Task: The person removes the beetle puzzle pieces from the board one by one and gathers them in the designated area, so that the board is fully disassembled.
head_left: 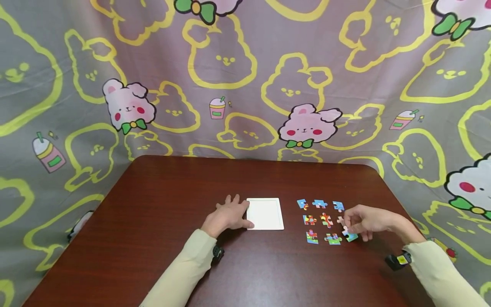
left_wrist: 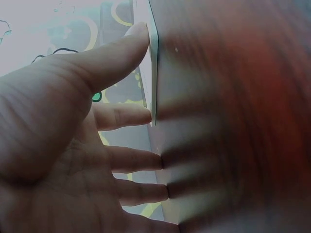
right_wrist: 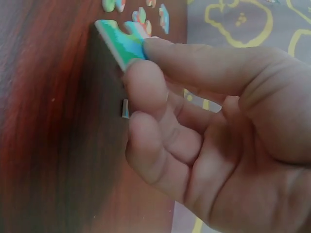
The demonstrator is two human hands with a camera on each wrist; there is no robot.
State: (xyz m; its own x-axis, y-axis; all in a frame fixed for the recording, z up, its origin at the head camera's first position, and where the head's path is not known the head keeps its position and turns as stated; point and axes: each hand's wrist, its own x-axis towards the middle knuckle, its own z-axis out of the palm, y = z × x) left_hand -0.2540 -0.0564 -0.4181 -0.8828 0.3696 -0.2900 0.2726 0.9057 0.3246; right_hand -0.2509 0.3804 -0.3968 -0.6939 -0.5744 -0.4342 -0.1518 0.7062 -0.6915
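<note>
My left hand (head_left: 229, 214) lies with spread fingers at the left edge of a white square puzzle tray (head_left: 264, 214). In the left wrist view its thumb (left_wrist: 121, 48) touches the tray's edge and the other fingertips rest on the table. My right hand (head_left: 368, 221) pinches a green and blue jigsaw piece (right_wrist: 121, 44) between thumb and forefinger, tilted at the lower right of the loose pieces. Close by that hand lie a blue piece (head_left: 338, 206) and a pale piece (head_left: 340, 220), the latter partly hidden by the fingers.
Between the tray and my right hand, several jigsaw pieces lie apart in rough rows, among them a red piece (head_left: 326, 220) and a green-edged piece (head_left: 333, 239). The dark wooden table (head_left: 184, 183) ends at a patterned cloth (head_left: 238, 123) behind it.
</note>
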